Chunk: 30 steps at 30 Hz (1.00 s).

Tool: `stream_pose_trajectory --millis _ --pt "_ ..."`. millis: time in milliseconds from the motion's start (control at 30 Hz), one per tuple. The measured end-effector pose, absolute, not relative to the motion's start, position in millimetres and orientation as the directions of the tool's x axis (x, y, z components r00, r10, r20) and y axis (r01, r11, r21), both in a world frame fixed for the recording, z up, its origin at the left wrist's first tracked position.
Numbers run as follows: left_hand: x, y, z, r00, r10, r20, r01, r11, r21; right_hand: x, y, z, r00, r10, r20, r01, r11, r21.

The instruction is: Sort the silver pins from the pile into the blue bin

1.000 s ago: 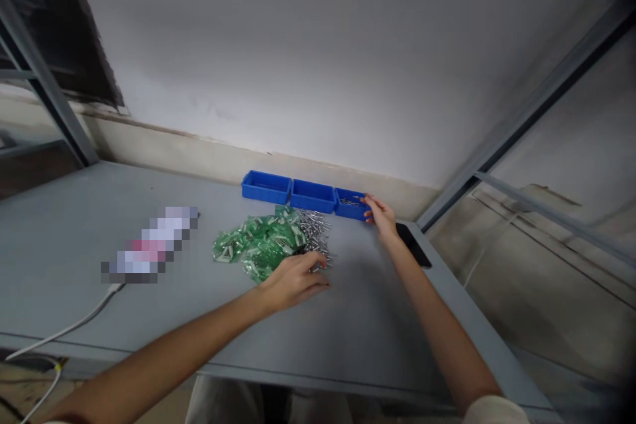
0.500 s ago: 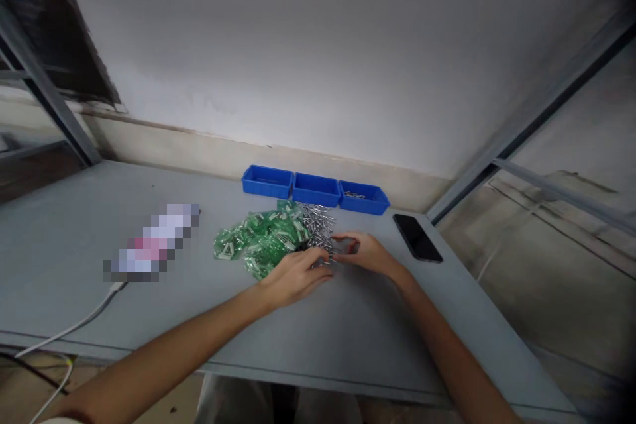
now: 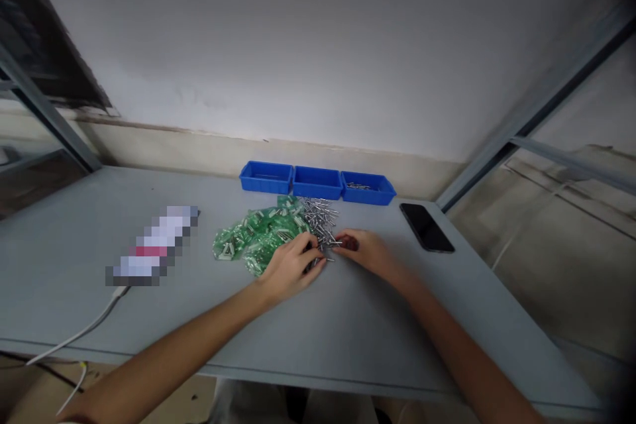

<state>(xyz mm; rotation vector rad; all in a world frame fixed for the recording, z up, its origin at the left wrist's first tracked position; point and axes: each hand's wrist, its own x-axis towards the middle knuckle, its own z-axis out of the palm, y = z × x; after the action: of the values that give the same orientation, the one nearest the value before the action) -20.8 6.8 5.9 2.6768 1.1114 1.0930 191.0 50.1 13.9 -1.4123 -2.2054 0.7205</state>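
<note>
A loose pile of thin silver metal pins, which look like blind rivets (image 3: 322,217), lies beside crinkled green plastic bags (image 3: 271,238) holding similar metal pieces. My left hand (image 3: 291,264) reaches over the near edge of the pile, its fingers bent down among the pins. A pin's end shows close to its fingertips; what they grip is hidden. From the right, my right hand (image 3: 368,252) pinches at the pile's edge with thumb and forefinger, and silver pins stick out from between them toward the left.
Three blue trays (image 3: 318,184) stand in a row along the wall, the right one with some metal pins inside. A dark phone (image 3: 426,228) lies at the right. On the left, a blurred-out device (image 3: 156,245) trails a white cable (image 3: 79,334). Metal posts frame the table.
My left hand has drawn slightly left and its fingers have bent into the pile. My right hand's fingers have closed on pins. The camera view has shifted a little.
</note>
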Motion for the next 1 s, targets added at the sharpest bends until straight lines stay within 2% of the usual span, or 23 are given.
stream_pose_trajectory --millis 300,500,733,900,1000 --pt "-23 10 5 0.460 0.677 0.575 0.610 -0.711 0.350 187 38 21 -0.467 0.864 0.190 0.734 0.498 -0.462" --pt "-24 13 4 0.444 0.690 0.572 0.620 -0.697 0.359 178 34 18 -0.516 0.818 0.257 0.685 0.573 -0.449" --pt "-24 17 2 0.472 0.687 0.552 0.654 -0.693 0.303 181 51 0 -0.420 0.840 0.343 0.732 0.537 -0.419" --pt "-24 13 6 0.408 0.702 0.583 0.651 -0.672 0.353 175 47 4 -0.346 0.839 0.420 0.771 0.509 -0.382" --pt "-23 11 8 0.388 0.693 0.608 0.634 -0.679 0.370 168 41 5 -0.366 0.830 0.421 0.752 0.530 -0.392"
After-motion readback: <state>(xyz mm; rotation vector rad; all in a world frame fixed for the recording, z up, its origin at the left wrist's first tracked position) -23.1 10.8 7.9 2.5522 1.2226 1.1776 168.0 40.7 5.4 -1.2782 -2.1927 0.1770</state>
